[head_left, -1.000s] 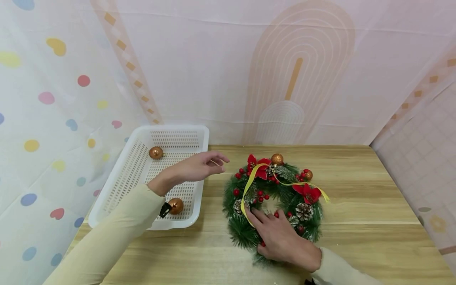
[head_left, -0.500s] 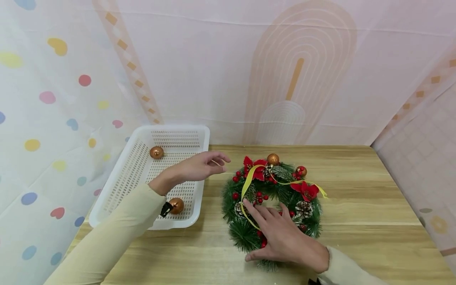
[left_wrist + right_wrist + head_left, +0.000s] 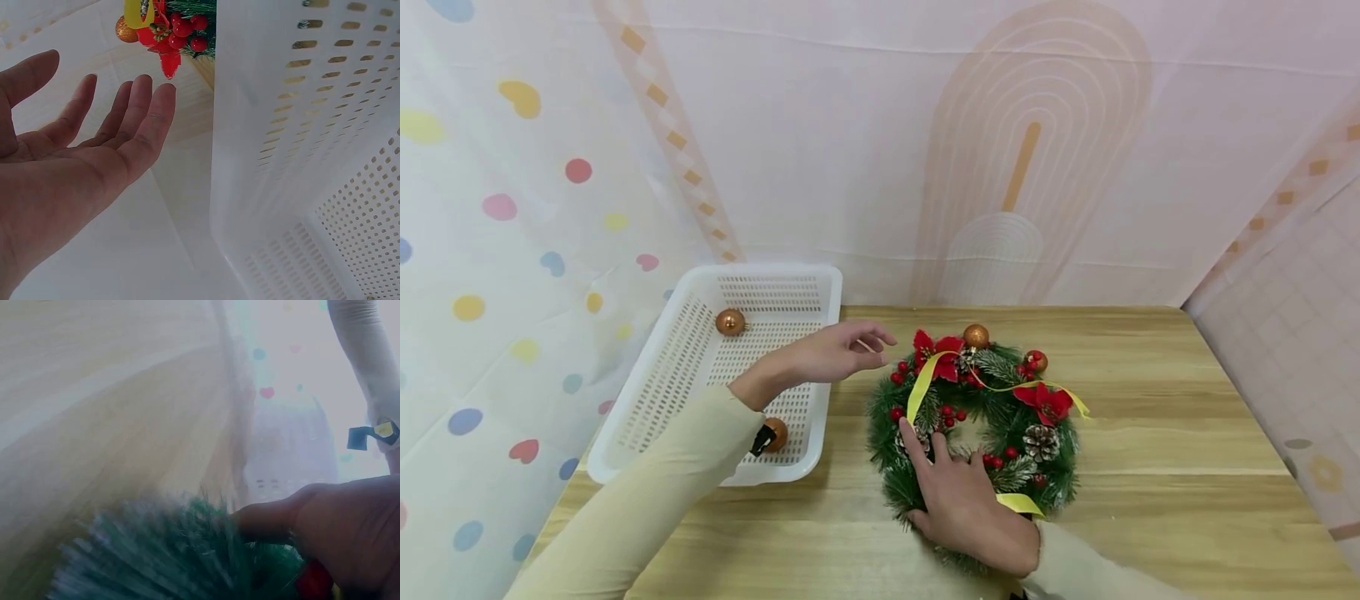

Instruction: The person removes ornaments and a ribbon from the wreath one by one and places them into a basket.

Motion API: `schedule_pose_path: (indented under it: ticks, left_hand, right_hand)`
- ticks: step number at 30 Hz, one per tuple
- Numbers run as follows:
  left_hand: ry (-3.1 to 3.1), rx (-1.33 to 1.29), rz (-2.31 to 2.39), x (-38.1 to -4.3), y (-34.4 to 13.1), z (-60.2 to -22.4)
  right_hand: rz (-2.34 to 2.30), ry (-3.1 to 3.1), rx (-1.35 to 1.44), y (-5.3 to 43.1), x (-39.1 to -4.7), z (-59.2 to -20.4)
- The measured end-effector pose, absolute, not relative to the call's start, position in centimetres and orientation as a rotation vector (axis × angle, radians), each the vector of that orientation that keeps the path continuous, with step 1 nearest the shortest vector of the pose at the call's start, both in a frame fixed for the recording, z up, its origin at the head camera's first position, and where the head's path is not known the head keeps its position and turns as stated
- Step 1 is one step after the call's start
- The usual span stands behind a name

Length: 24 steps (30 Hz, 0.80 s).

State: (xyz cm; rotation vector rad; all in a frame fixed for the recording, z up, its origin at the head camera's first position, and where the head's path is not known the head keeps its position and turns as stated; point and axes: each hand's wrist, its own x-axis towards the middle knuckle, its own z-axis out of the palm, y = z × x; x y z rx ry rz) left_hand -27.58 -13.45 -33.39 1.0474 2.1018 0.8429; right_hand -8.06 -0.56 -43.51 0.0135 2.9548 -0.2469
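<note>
A green wreath [image 3: 898,487] with red poinsettias [image 3: 937,354], red berries and pine cones [image 3: 1041,442] lies on the wooden table. My right hand [image 3: 966,508] rests on its lower left part, fingers spread, index fingertip by the yellow ribbon [image 3: 922,387]. That ribbon loops over the top of the wreath, and another yellow stretch [image 3: 1019,503] shows beside my right wrist. In the right wrist view the thumb [image 3: 269,520] lies against green needles. My left hand [image 3: 835,352] hovers palm-up past the basket's right rim, fingers loosely bent, holding nothing.
The white perforated basket [image 3: 760,269] stands left of the wreath. Inside are copper baubles, one [image 3: 730,322] at the back and one [image 3: 777,434] partly behind my left wrist. More baubles sit on the wreath's far edge, including a glittery one [image 3: 976,336].
The wreath turned and shifted slightly left, then stayed. My right hand lifted its thumb, then moved left, and a ribbon stretch now shows by its wrist. My left hand drifted a little right.
</note>
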Motion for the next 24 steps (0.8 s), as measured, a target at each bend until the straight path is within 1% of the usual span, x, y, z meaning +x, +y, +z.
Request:
schedule_pose_path:
  ticks: [8, 16, 24]
  left_hand:
    - [2.124, 1.050, 0.804, -27.8, -11.8, -33.3]
    - [2.123, 1.061, 0.786, -28.6, -8.9, -33.5]
    - [2.094, 1.010, 0.803, -29.2, -6.3, -33.7]
  right_hand:
    - [-0.233, 2.943, -0.199, 1.0, -7.3, -43.7]
    - [-0.138, 2.917, -0.385, 2.7, -6.6, -43.8]
    - [-0.114, 2.937, -0.636, 4.4, -6.1, -43.8]
